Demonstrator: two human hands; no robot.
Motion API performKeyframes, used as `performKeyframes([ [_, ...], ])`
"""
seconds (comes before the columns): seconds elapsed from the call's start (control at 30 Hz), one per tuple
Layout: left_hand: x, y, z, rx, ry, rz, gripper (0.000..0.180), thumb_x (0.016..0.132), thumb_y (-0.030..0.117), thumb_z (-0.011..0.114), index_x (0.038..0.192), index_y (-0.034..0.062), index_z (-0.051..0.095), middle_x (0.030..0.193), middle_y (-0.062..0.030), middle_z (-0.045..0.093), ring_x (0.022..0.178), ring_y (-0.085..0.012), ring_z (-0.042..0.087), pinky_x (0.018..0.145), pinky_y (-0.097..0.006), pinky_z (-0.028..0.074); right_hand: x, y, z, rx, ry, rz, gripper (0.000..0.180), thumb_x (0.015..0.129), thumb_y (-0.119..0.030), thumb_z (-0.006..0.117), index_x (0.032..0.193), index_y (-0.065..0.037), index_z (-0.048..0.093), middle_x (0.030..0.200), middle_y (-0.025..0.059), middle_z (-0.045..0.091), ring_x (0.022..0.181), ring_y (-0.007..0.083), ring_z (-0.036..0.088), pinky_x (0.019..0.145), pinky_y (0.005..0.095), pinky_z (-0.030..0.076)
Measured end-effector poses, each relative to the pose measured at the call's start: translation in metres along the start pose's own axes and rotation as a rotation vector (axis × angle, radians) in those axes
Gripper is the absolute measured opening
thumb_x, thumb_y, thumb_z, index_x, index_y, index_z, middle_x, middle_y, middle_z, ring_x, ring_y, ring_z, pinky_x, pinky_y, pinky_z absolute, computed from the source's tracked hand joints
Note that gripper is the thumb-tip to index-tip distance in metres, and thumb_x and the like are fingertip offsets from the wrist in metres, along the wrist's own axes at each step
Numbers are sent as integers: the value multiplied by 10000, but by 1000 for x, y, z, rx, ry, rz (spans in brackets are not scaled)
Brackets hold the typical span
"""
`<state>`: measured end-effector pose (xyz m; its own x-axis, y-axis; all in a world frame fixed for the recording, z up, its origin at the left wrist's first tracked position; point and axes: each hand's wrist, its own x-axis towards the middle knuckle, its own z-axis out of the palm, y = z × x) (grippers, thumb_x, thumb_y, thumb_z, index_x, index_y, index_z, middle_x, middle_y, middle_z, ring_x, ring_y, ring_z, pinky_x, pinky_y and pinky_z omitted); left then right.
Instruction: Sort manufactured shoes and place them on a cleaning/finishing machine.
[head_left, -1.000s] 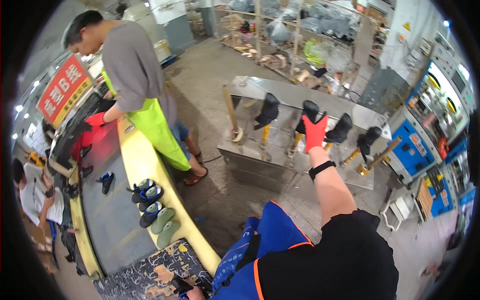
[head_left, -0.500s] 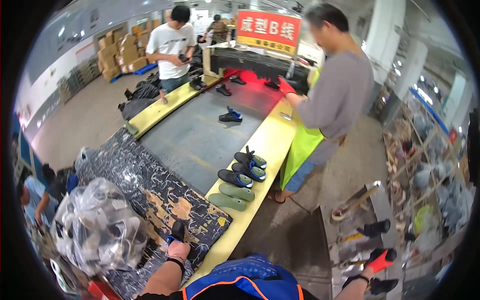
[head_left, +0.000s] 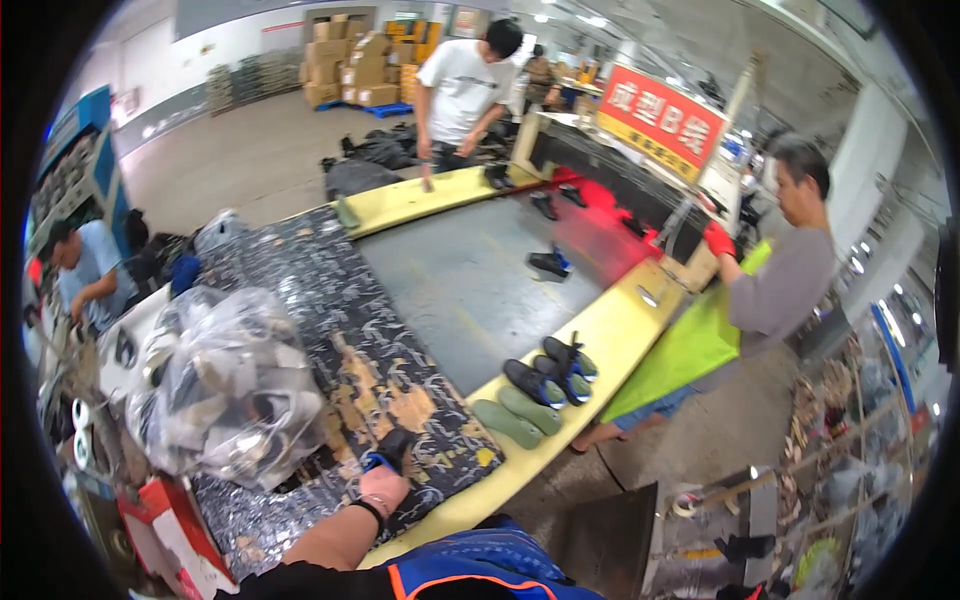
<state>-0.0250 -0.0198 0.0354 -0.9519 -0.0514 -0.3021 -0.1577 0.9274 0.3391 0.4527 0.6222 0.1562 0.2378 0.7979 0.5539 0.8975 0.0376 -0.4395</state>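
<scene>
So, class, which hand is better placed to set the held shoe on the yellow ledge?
Probably the left hand, holding the black shoe near the yellow ledge; the right hand barely shows.

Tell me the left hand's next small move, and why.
Probably move the left hand, with its black shoe, toward the two green forms: the hand grips the shoe, and the forms lie bare on the yellow ledge nearby.
</scene>
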Motion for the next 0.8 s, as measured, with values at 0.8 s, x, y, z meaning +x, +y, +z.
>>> performKeyframes([
  [0.8, 15, 12, -2, -116, -68, -146, 266, 735, 244, 581, 848, 42, 712, 933, -188, 698, 918, -346, 664, 805, -408, 519, -35, 30, -16, 302, -76, 86, 609, 835, -418, 679, 1320, -95, 501, 1135, 155, 627, 986, 354, 607, 844, 443, 501],
])
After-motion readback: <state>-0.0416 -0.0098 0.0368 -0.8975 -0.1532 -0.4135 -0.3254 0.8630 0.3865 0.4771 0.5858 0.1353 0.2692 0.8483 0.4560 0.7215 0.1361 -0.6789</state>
